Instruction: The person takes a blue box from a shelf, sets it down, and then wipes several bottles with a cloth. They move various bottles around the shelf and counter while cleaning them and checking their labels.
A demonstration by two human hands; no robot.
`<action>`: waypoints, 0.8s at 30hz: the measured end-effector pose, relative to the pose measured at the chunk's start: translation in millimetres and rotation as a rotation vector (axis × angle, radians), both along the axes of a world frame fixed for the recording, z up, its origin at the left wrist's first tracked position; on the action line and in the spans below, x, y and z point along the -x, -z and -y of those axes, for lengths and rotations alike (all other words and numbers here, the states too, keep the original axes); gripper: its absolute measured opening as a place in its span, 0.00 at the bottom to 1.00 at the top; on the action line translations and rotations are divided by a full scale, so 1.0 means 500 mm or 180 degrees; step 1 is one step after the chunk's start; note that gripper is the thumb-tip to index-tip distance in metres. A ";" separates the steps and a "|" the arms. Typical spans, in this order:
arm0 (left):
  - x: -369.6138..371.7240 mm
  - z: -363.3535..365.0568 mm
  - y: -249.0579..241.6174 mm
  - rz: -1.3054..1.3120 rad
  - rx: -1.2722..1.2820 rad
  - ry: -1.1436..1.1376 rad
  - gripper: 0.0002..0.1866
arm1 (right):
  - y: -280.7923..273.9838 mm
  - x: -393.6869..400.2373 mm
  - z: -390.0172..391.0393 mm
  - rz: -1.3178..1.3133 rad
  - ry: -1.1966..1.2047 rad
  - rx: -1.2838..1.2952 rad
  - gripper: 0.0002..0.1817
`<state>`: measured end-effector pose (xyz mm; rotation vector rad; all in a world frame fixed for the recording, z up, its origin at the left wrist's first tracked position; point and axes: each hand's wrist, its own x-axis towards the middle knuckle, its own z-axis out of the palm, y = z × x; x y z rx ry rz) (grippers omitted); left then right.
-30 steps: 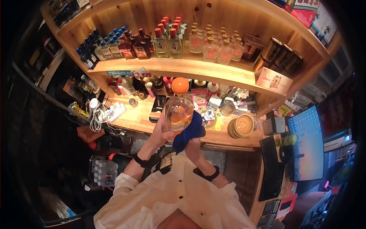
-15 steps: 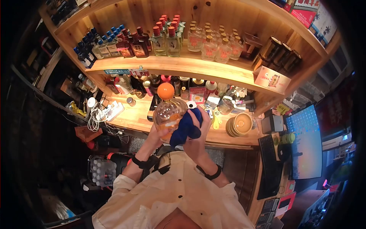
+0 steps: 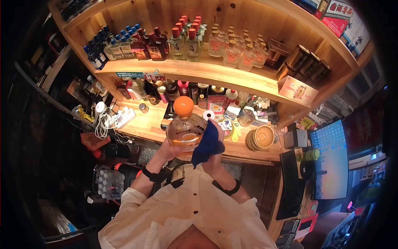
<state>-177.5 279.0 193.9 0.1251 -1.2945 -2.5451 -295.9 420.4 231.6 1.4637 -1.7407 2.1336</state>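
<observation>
My left hand [image 3: 167, 151] is closed around the lower left side of a round clear glass bottle [image 3: 179, 135]. A ball-shaped orange stopper [image 3: 183, 106] tops the bottle, and amber liquid shows inside. In my right hand [image 3: 214, 163] a dark blue cloth [image 3: 206, 145] is gripped, draped down along the bottle's right side. The cloth covers part of that hand's fingers and overlaps the glass in this view. Bottle and cloth are both held in front of my shirt, near the counter's front edge.
Behind stands a wooden counter [image 3: 143, 125] with a stack of bowls [image 3: 260, 139], white cables [image 3: 108, 124] and bottles along its back. Rows of small bottles fill the shelf [image 3: 195, 68] above. On the right are a keyboard [image 3: 291, 182] and a monitor [image 3: 330, 159].
The blue cloth has spread from a bunched shape into a longer hanging one as my right hand shifted. The bottle stays in my left hand, turned slightly. The whole view has moved a little.
</observation>
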 end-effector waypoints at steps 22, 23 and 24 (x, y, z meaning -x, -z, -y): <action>0.033 -0.008 -0.024 -0.0099 0.1366 -0.0768 0.55 | 0.066 -0.008 -0.025 0.4802 -0.1859 -0.0487 0.29; 0.032 -0.025 -0.073 -0.0106 0.1315 -0.0643 0.55 | 0.060 0.002 -0.025 0.4760 -0.2154 -0.0461 0.29; 0.033 -0.026 -0.072 -0.0107 0.1315 -0.0640 0.55 | 0.054 0.012 -0.023 0.4711 -0.2445 -0.0435 0.30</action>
